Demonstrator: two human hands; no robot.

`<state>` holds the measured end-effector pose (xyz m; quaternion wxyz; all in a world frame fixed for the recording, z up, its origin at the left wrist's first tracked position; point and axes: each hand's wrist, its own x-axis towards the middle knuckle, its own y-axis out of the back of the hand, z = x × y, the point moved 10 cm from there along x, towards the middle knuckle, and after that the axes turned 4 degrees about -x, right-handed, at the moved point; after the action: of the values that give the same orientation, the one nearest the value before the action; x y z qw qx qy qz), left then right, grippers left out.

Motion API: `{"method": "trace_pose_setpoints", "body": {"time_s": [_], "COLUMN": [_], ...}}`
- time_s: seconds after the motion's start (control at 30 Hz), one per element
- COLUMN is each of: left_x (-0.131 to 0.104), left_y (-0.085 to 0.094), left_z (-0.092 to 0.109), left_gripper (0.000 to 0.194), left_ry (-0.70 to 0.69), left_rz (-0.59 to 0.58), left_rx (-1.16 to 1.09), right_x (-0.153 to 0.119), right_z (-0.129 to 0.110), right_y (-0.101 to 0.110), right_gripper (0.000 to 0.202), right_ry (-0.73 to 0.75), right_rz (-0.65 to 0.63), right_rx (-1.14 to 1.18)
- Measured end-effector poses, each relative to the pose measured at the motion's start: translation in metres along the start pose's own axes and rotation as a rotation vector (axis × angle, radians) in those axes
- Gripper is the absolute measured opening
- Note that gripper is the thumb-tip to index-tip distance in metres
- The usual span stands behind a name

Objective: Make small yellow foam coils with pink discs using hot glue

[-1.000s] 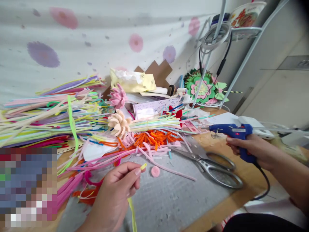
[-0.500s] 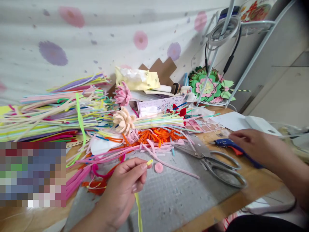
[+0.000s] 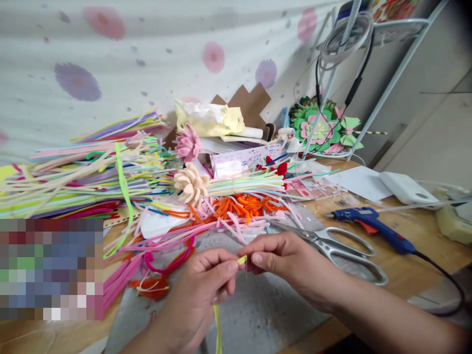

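My left hand (image 3: 206, 285) pinches a yellow ribbon (image 3: 242, 260) between thumb and forefinger; its short end pokes out at the fingertips, and the long tail hangs below the palm. At that end, the closed fingertips of my right hand (image 3: 283, 255) meet the ribbon. What they hold, if anything, is hidden. Both hands are above a grey cutting mat (image 3: 273, 314). Large metal scissors (image 3: 342, 248) lie just beyond my right wrist, handles apart. A blue glue gun (image 3: 376, 226) rests on its side farther right.
Bundles of coloured pipe cleaners (image 3: 84, 177) fill the left. Behind the mat are orange pieces (image 3: 243, 206), a cream flower (image 3: 191, 184) and a pink flower (image 3: 188, 142). A white rack (image 3: 365, 128) with cables stands at the back right, near a green paper flower (image 3: 313, 123).
My right hand has moved left from beside the glue gun to the ribbon's end. The pink disc on the mat is no longer visible. My left hand has shifted slightly right.
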<state>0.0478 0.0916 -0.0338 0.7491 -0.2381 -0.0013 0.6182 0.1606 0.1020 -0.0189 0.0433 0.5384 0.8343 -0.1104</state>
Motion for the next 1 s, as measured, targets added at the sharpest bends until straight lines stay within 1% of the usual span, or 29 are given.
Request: {"method": "trace_pose_setpoints", "body": {"time_s": [0.07, 0.23, 0.53, 0.73, 0.87, 1.0], "left_x": [0.0005, 0.0004, 0.0018, 0.0019, 0.0016, 0.0011], "left_y": [0.0011, -0.0014, -0.0021, 0.0023, 0.0027, 0.0022], "left_z": [-0.0003, 0.0008, -0.0008, 0.0030, 0.0066, 0.0081], "left_gripper": [0.017, 0.020, 0.018, 0.015, 0.016, 0.015], "left_ry": [0.003, 0.001, -0.005, -0.065, -0.110, -0.136], "left_rz": [0.012, -0.002, -0.016, -0.006, -0.012, -0.011], "left_rx": [0.012, 0.051, 0.108, 0.204, 0.257, 0.273], "right_x": [0.0017, 0.0042, 0.0062, 0.0059, 0.0046, 0.0050], "right_z": [-0.0005, -0.0002, 0.0015, -0.0003, 0.0001, 0.0055], "right_y": [0.0005, 0.0012, 0.0012, 0.0016, 0.0005, -0.0020], "right_gripper": [0.030, 0.025, 0.027, 0.026, 0.031, 0.038], "right_ry": [0.001, -0.003, 0.002, 0.012, 0.009, -0.028], "right_rz": [0.018, 0.056, 0.076, 0.086, 0.087, 0.093], "right_rx": [0.020, 0.049, 0.027, 0.003, 0.015, 0.045]}}
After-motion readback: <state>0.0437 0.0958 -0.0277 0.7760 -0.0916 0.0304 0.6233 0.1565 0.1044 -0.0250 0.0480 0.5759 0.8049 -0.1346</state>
